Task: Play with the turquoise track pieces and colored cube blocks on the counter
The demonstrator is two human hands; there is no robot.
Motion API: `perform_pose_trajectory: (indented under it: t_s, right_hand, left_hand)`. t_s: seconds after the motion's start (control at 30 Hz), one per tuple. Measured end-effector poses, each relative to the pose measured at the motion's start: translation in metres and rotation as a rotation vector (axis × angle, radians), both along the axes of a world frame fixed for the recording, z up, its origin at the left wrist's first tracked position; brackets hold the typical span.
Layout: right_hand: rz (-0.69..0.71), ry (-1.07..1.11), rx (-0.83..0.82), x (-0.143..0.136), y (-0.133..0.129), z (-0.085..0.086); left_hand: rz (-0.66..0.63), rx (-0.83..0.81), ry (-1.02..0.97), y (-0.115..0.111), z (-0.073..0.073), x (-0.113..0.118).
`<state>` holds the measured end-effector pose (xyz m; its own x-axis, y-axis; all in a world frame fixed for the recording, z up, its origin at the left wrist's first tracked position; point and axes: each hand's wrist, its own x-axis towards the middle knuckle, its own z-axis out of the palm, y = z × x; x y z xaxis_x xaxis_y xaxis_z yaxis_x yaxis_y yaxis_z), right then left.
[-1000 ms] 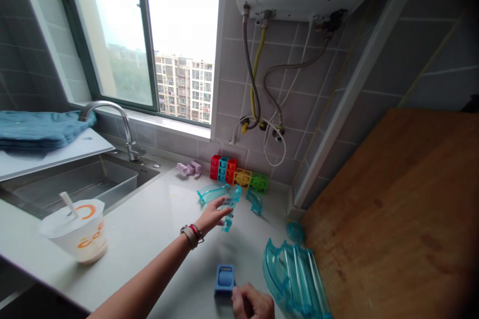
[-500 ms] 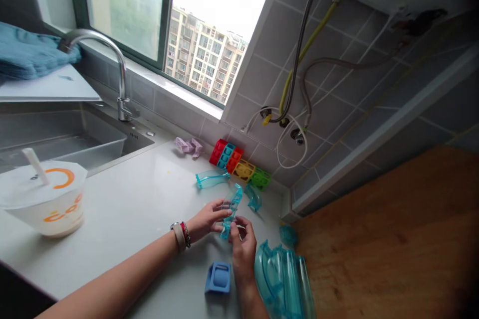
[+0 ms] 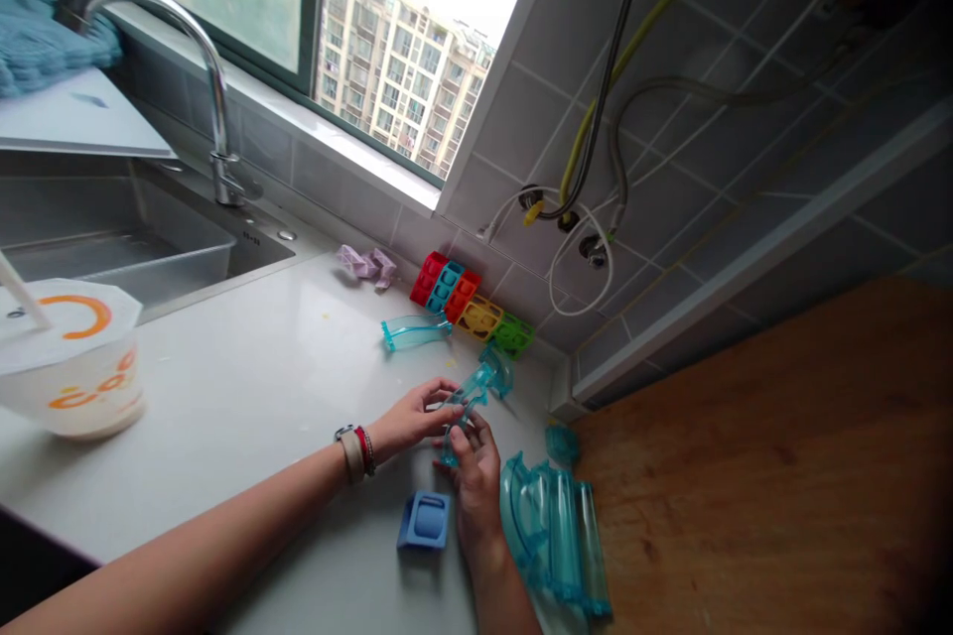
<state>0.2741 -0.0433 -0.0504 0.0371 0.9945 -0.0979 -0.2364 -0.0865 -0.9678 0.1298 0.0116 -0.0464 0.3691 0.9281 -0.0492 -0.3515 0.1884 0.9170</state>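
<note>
Between my two hands is a clear teal plastic track piece (image 3: 471, 389), tilted above the white counter. My left hand (image 3: 414, 420) grips its left side, fingers bent around it. My right hand (image 3: 476, 464) closes on its lower end, and the fingers partly hide it. Just beyond the piece lies a curved teal piece (image 3: 497, 369), overlapping it in view. A blue plastic block (image 3: 424, 520) with a rounded opening sits on the counter left of my right wrist. Several larger teal tube pieces (image 3: 555, 526) lie to the right of my right forearm.
Red, blue, yellow and green blocks (image 3: 469, 303) line the wall, with another teal track piece (image 3: 415, 330) before them. Lilac pieces (image 3: 366, 265) lie farther left. A drink cup (image 3: 74, 367) stands near the sink (image 3: 186, 303). A small teal piece (image 3: 562, 444) rests by the wooden panel (image 3: 745, 476).
The track piece has turned in my hands, its upper end now leaning farther right. The whole view has shifted a little, so the cup and sink appear farther left and higher.
</note>
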Motion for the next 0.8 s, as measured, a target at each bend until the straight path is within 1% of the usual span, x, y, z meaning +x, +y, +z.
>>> perform_pose_trajectory:
  t_s: [0.13,0.3,0.43,0.57,0.67,0.8]
  right_hand:
    - [-0.012,0.080,-0.075,0.002,-0.001,0.005]
    - [-0.075,0.233,-0.157,0.002,-0.001,0.007]
    - [-0.106,0.258,-0.136,0.002,0.000,0.009]
    - [-0.160,0.242,-0.100,0.005,0.002,0.008]
    - [-0.166,0.265,-0.105,0.007,0.003,0.008]
    - [-0.157,0.304,-0.107,0.006,0.002,0.010]
  left_hand:
    - [0.021,-0.060,-0.050,0.001,0.005,-0.003]
    - [0.084,-0.105,-0.079,0.002,0.008,-0.005]
    - [0.114,-0.100,-0.093,0.004,0.008,-0.007]
    - [0.153,-0.144,-0.149,0.006,0.010,-0.011]
    - [0.137,-0.150,-0.177,0.006,0.011,-0.012]
    - [0.099,-0.139,-0.152,0.004,0.012,-0.012]
